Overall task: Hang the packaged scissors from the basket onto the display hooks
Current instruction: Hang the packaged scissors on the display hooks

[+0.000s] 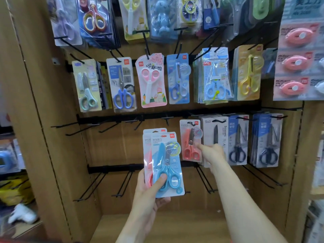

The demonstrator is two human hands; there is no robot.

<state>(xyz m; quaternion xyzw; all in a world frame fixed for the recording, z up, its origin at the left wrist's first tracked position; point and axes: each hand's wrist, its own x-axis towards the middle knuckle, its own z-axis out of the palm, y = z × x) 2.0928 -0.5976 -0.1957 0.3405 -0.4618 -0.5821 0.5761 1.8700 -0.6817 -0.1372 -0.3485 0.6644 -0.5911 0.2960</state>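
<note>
Left hand (149, 192) held upright, thumb pressing a blue scissors pack (166, 165) w/ a pink pack (147, 155) behind. Right hand (213, 151) stretched fwd, fingers touching the hung coral scissors pack (190, 142); grip unclear.

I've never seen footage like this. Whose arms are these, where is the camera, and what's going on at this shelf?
There is no machine: a person wears a camera on the head, looking forward and down at their own arms. In front is a shop rack with black hooks, many hung with packaged scissors. The left hand grips two packs, blue scissors in front of a pink pack. The right hand reaches to a red-scissors pack hanging on a hook; blur hides whether its fingers grip it.
</note>
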